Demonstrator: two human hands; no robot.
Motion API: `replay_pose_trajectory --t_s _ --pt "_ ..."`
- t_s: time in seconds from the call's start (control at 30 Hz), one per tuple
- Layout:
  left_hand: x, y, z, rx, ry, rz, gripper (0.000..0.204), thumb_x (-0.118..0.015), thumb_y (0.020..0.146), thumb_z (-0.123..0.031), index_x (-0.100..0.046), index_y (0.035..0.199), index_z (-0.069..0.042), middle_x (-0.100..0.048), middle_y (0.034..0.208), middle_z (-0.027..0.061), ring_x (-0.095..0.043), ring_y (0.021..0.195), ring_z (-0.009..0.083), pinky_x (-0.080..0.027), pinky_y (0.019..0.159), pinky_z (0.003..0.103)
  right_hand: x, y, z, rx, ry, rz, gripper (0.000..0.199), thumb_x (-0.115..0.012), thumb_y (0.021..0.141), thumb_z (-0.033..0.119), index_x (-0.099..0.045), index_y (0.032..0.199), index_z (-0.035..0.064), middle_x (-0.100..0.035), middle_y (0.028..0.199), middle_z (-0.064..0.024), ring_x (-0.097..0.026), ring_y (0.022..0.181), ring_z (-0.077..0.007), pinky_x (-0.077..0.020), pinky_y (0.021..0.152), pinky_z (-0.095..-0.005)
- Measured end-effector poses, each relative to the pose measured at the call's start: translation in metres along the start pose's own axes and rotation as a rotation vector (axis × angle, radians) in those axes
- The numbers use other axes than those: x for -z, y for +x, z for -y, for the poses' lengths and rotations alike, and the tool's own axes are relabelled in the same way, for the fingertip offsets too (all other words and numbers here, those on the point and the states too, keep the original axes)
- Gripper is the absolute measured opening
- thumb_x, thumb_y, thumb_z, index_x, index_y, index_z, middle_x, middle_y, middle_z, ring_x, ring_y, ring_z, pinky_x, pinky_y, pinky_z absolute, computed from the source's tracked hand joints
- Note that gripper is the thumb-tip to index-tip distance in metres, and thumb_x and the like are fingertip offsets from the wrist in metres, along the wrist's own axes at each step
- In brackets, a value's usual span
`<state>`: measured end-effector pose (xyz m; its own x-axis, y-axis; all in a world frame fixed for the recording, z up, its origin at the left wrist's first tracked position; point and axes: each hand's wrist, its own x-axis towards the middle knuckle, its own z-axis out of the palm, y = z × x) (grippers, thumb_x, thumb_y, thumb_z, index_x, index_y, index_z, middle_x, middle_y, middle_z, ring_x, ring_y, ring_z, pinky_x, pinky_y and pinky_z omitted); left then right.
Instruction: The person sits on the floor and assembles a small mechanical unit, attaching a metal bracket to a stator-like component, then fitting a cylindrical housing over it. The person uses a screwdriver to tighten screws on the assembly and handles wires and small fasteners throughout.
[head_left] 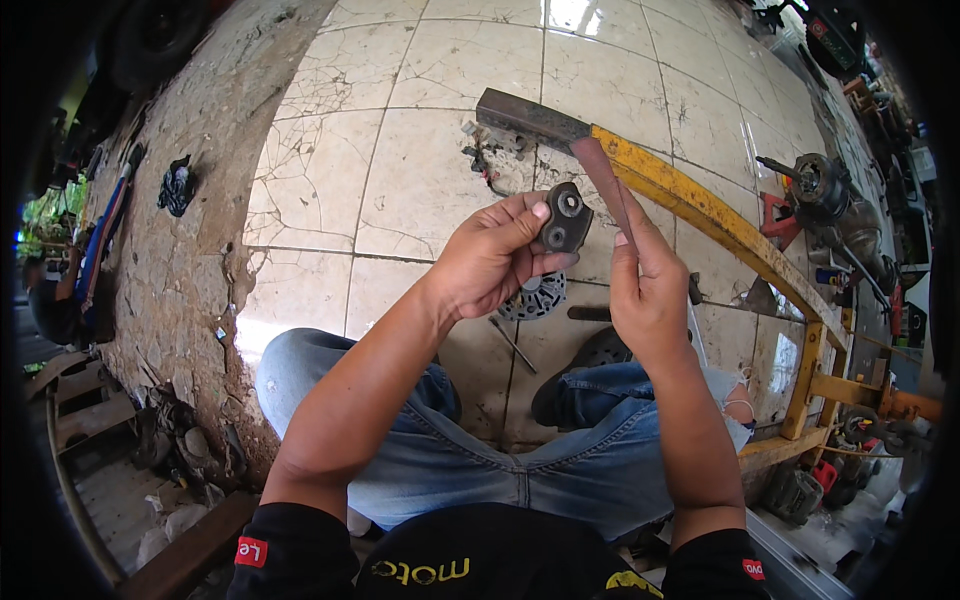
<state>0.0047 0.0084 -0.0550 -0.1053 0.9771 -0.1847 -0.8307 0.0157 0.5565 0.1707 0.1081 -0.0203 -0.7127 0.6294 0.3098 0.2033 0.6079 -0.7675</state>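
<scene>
A small dark metal plate with two round bosses is pinched in my left hand, thumb on its near face and fingers behind it. My right hand grips a strip of reddish-brown sandpaper that stands up past the fingertips. The strip's upper end overlaps the yellow beam in the picture. Plate and strip are close together but apart. Below my hands, on the tiles, lies a round slotted metal disc, partly hidden by my left hand. A thin metal rod rests beside it.
A long yellow beam with a dark end runs across the right side to a yellow frame. Small parts with wires lie on the tiled floor. A greasy mechanical assembly stands far right; a black plastic bag lies left.
</scene>
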Motion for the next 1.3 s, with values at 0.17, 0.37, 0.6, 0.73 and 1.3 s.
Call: replay_pose_trajectory --t_s 0.17,0.37,0.6,0.73,1.3 --pt "-0.003 0.001 0.001 -0.046 0.020 -0.042 0.034 -0.049 0.104 -0.020 -0.051 0.132 0.000 -0.064 0.118 0.0062 -0.064 0.106 0.0144 -0.056 0.091 0.032 -0.003 -0.001 -0.003 0.107 -0.070 -0.030 0.055 -0.047 0.085 -0.008 -0.051 0.139 0.0031 -0.059 0.130 -0.0222 -0.059 0.118 -0.0371 -0.0484 0.096 -0.0392" --pt "-0.003 0.001 0.004 -0.110 0.119 -0.119 0.032 -0.053 0.103 -0.021 -0.055 0.128 -0.001 -0.065 0.113 0.0040 -0.063 0.103 0.0109 -0.055 0.088 0.029 -0.006 0.000 0.000 0.124 -0.110 0.003 0.058 -0.046 0.082 -0.010 -0.051 0.139 0.0020 -0.056 0.134 -0.0217 -0.057 0.120 -0.0385 -0.0468 0.099 -0.0405" --pt "-0.008 -0.002 -0.003 -0.145 0.200 -0.241 0.032 -0.051 0.103 -0.019 -0.054 0.129 -0.001 -0.064 0.117 0.0090 -0.063 0.104 0.0175 -0.054 0.094 0.038 -0.011 0.000 -0.001 0.057 -0.160 -0.005 0.055 -0.047 0.084 -0.007 -0.053 0.137 0.0049 -0.058 0.131 -0.0232 -0.059 0.116 -0.0407 -0.0493 0.095 -0.0423" --pt "-0.006 -0.001 -0.027 -0.342 0.247 -0.289 0.026 -0.053 0.102 -0.018 -0.056 0.120 0.000 -0.065 0.111 0.0097 -0.064 0.099 0.0184 -0.053 0.094 0.040 -0.018 0.001 -0.039 -0.297 -0.276 0.063 0.045 -0.046 0.093 0.005 -0.053 0.137 0.0071 -0.067 0.106 -0.0248 -0.069 0.096 -0.0331 -0.0513 0.083 -0.0354" --pt "-0.016 -0.012 -0.082 -0.519 0.095 -0.294 0.024 -0.049 0.103 -0.019 -0.057 0.117 -0.002 -0.063 0.113 0.0051 -0.059 0.101 0.0172 -0.047 0.094 0.035 -0.113 -0.117 -0.176 -0.715 -0.876 1.025 0.042 -0.057 0.089 0.013 -0.050 0.129 0.0044 -0.052 0.136 -0.0217 -0.059 0.119 -0.0334 -0.0534 0.091 -0.0441"
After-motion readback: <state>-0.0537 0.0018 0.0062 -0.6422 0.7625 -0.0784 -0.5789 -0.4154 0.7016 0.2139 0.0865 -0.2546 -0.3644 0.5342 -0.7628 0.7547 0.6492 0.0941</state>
